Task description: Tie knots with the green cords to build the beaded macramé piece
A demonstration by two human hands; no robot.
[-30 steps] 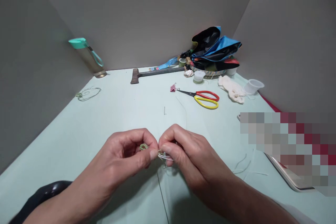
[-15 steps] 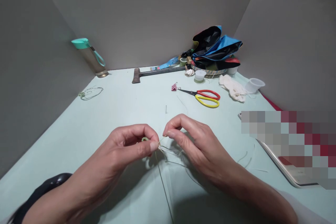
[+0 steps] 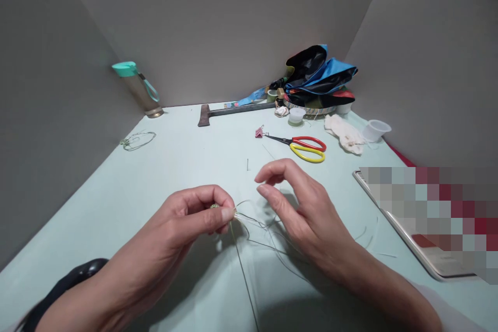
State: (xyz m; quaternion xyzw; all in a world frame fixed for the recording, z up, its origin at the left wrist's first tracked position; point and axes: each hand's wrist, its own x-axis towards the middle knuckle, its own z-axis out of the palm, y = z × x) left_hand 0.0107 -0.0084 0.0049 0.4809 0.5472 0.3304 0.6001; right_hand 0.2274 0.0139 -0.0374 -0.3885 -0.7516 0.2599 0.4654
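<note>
Head view: live over the pale green tabletop (image 3: pixel 116 207), both bare hands out front.
Step in hand: looks like thread work on a small green beaded ring (image 3: pixel 214 206), with the ends being sorted.
Left hand (image 3: pixel 182 218): pinched tight, thumb against fingers, clamping the ring and the thread ends.
Right hand (image 3: pixel 299 202): open, thumb and fingers parted, touching nothing, hovering just right of the pinch.
Ring: up inside the left pinch, partly hidden by the thumb.
Loose threads (image 3: pixel 264 231): trailing from the pinch down to the tabletop, beneath the right hand.
Next move: those free strands call for the open fingers to pick one out.
Beyond: red-and-yellow scissors (image 3: pixel 307 148), pink binder clip (image 3: pixel 259 133).
</note>
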